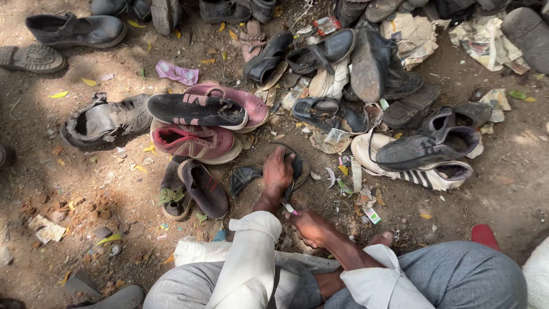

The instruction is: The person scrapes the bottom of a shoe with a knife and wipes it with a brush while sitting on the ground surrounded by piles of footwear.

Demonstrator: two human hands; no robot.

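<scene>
I look down and see my left hand (278,170) pressed flat on a dark sandal (297,169) that lies on the dirt ground (86,189), right in front of my knees. The fingers (280,157) of that hand are spread over the sandal and push it down; they are not curled around it. The sandal sticks out from under the hand on the right side, so it sits just under and a bit to the right of my palm. I think its long side runs from near me up and away, tipped a little to the right, but my hand hides so much of it that I cannot tell which end is the toe.

My right hand (311,226) is closer to my body, just below the sandal. Its fingers are closed on a small thin tool (290,209) with a pale tip, and the tip points up toward the sandal, very near its lower edge. So the right hand with the tool is the one beside the near end, and the left hand is on top.

A loose dark sole piece (243,177) lies just left of my left hand. A brown shoe (203,187) lies further left.
</scene>
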